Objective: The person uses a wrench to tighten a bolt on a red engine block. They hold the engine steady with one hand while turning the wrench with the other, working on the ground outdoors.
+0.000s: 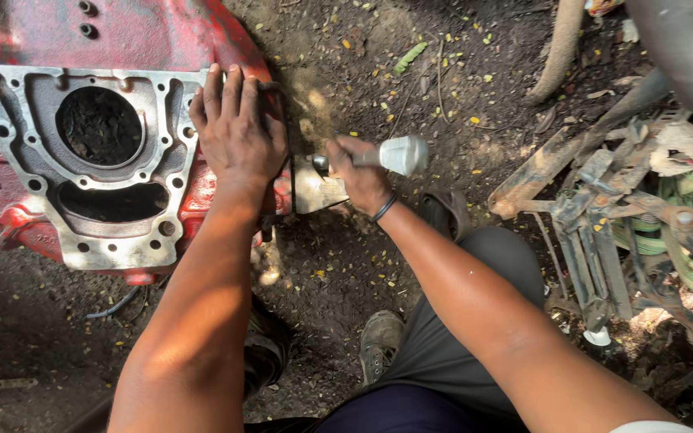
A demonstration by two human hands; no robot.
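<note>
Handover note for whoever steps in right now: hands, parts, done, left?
Left hand: flat, palm down on the right edge of the red engine housing, no grip on anything.
Right hand: shut on a grey-handled tool, working end pointed at the housing's right side by a pale metal part.
Housing lies on the dirt ground, machined face up, bores open and bolt holes empty.
Scrap metal parts lie to the right.
Done: cannot tell.
Left: whatever the tool is on; contact point hidden.
</note>
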